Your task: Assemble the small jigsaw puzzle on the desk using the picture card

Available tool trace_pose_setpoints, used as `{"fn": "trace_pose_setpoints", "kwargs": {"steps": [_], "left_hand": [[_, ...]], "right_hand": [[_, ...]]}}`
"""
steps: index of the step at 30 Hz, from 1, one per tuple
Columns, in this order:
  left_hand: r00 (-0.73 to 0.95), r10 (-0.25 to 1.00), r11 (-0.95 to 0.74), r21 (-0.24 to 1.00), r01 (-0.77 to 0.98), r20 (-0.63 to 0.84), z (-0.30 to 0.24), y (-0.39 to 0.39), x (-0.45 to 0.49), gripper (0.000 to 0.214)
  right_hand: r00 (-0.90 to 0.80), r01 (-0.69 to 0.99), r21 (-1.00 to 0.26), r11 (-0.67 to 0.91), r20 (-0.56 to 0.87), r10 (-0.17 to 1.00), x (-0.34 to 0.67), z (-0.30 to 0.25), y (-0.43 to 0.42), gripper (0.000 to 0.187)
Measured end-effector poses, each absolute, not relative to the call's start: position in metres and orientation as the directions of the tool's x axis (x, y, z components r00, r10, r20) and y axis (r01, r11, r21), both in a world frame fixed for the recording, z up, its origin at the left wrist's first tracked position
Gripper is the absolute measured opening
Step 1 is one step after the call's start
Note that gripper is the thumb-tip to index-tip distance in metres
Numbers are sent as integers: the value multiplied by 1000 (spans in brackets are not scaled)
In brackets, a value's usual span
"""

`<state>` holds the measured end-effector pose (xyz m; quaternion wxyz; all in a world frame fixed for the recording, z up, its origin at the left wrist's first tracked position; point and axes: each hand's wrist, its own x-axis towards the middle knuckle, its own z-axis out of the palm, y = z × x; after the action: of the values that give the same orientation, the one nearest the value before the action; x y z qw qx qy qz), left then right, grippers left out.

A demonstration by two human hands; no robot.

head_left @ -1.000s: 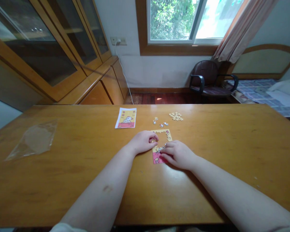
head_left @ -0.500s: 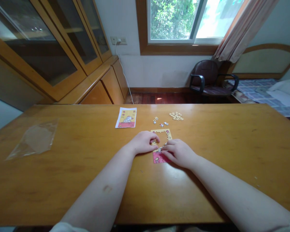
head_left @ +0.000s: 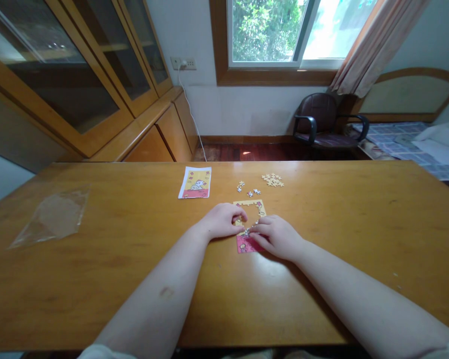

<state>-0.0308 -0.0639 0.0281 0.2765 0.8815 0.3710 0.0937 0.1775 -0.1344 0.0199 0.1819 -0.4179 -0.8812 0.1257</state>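
A small jigsaw puzzle (head_left: pixel 262 205) lies flat on the table, its yellow border framing a gap of bare wood and its pink bottom part joined. My left hand (head_left: pixel 224 219) rests at its left edge, fingers curved and thumb apart from them, touching the frame. From the right, my right hand (head_left: pixel 279 237) reaches over the lower part, its thumb and fingertips close together on a small whitish puzzle piece (head_left: pixel 246 232) above the pink strip. The fingers partly cover that piece. Just beyond the frame lie several loose puzzle pieces (head_left: pixel 256 191).
A heap of plain-side-up pieces (head_left: pixel 272 180) lies farther back on the wooden table (head_left: pixel 134 299). The picture card (head_left: pixel 196 183) is to the left of the puzzle, and a clear plastic bag (head_left: pixel 56 214) lies at far left. A chair (head_left: pixel 322 119) stands beyond the table.
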Motion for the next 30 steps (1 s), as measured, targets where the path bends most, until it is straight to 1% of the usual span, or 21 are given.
{"fn": "trace_pose_setpoints", "kwargs": {"steps": [4, 8, 11, 14, 16, 17, 19, 21, 25, 27, 30], "left_hand": [[695, 716, -557, 551, 621, -59, 29, -64, -30, 21], [664, 747, -542, 551, 635, -32, 29, -64, -30, 19], [573, 819, -480, 524, 704, -20, 26, -62, -31, 19], [495, 869, -423, 502, 754, -12, 24, -58, -33, 24], [482, 876, -414, 501, 760, -7, 23, -57, -33, 26], [483, 876, -414, 502, 759, -7, 23, -57, -34, 26], [481, 877, -410, 502, 762, -13, 23, -56, -34, 27], [469, 883, -398, 501, 769, -19, 23, -56, -34, 28], [443, 896, -374, 501, 781, -23, 22, -55, -34, 28], [443, 896, -372, 503, 780, -25, 21, -54, -35, 28], [441, 897, -371, 506, 779, -20, 20, -54, -35, 27]], "right_hand": [[-594, 687, -381, 619, 196, 780, 177, 20, -134, 27], [-573, 681, -416, 603, 211, 792, 177, 20, -132, 26], [-456, 688, -516, 511, 242, 857, 181, 18, -126, 25], [-222, 695, -639, 328, 242, 944, 190, 13, -115, 23], [-78, 685, -694, 222, 233, 969, 195, 9, -108, 22], [-32, 674, -714, 189, 227, 973, 197, 7, -105, 22], [9, 652, -742, 156, 213, 977, 200, 4, -100, 23], [12, 633, -759, 151, 205, 979, 201, 1, -97, 23], [75, 598, -791, 132, 219, 973, 202, -4, -91, 23], [114, 597, -794, 117, 228, 967, 202, -6, -88, 24], [131, 623, -777, 89, 215, 968, 201, -9, -82, 24]]}}
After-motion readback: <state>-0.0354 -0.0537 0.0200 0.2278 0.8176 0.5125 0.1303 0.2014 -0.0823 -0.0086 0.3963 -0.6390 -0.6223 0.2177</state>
